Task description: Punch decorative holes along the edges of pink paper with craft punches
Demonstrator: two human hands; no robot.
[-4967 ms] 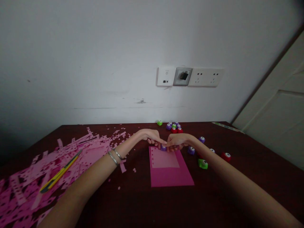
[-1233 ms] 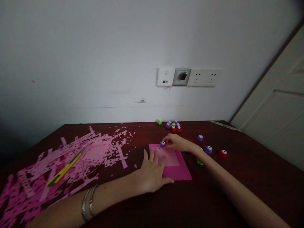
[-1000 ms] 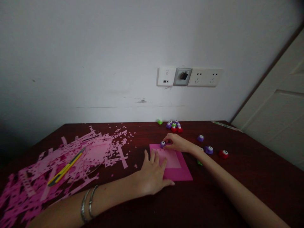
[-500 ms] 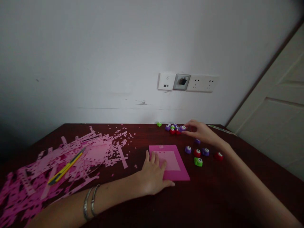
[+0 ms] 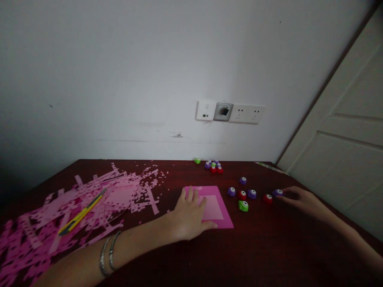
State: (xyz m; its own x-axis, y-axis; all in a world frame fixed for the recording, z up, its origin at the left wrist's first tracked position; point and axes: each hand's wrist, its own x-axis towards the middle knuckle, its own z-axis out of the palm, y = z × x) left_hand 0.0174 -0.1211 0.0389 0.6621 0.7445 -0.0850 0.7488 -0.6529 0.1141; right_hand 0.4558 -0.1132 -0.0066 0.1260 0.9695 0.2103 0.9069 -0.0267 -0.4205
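Note:
My left hand [image 5: 189, 215] lies with fingers spread on a dark pink sheet [image 5: 226, 221], which has a lighter pink square [image 5: 214, 209] on top; some of both is hidden under the hand. Far to the right, my right hand [image 5: 295, 198] pinches a purple craft punch [image 5: 278, 192] with a white top, just beside a red punch [image 5: 267, 199]. Between the hands sit more such punches: a green one [image 5: 243, 206], another red one [image 5: 242, 195] and several purple ones [image 5: 231, 191].
Pink paper scraps and strips [image 5: 119, 195] cover the table's left, with a yellow utility knife [image 5: 82, 212] on them. A cluster of punches [image 5: 213, 165] and a lone green one [image 5: 197, 160] stand near the wall. A ruler-like strip [image 5: 272, 168] lies at the back right.
My right hand has moved from the back cluster rightward and nearer, carrying the purple punch to beside the red one. My left hand stays on the pink sheet. The view has shifted slightly.

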